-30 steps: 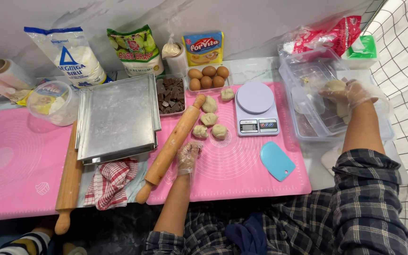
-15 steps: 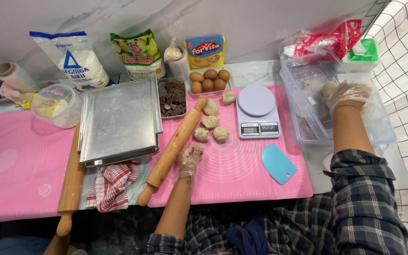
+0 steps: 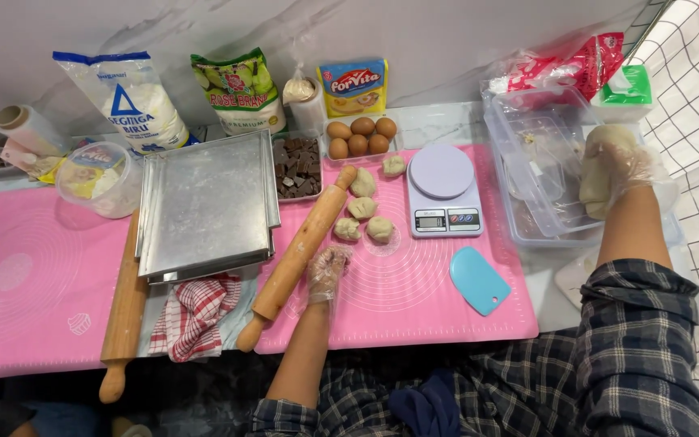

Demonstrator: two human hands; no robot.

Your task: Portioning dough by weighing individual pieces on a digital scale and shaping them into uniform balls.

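My right hand (image 3: 620, 174), in a clear plastic glove, grips a large lump of pale dough (image 3: 600, 162) and holds it over a clear plastic container (image 3: 535, 190) at the right. My gloved left hand (image 3: 327, 271) rests on the pink silicone mat (image 3: 414, 291) with fingers loosely curled and nothing in it, right beside a wooden rolling pin (image 3: 297, 255). Several small dough pieces (image 3: 363, 209) lie on the mat just beyond that hand, next to a white kitchen scale (image 3: 442, 190).
Stacked metal baking trays (image 3: 204, 206) sit left of centre, with a second rolling pin (image 3: 123, 307) and a red checked cloth (image 3: 196, 316) near them. Flour bags (image 3: 135, 97), eggs (image 3: 359, 136), chocolate chunks (image 3: 297, 166), a lidded tub (image 3: 99, 178) and a blue scraper (image 3: 479, 279) are around.
My right hand has lifted the lump of dough out of the clear container and drawn it nearer to me. My left hand has stayed on the mat.
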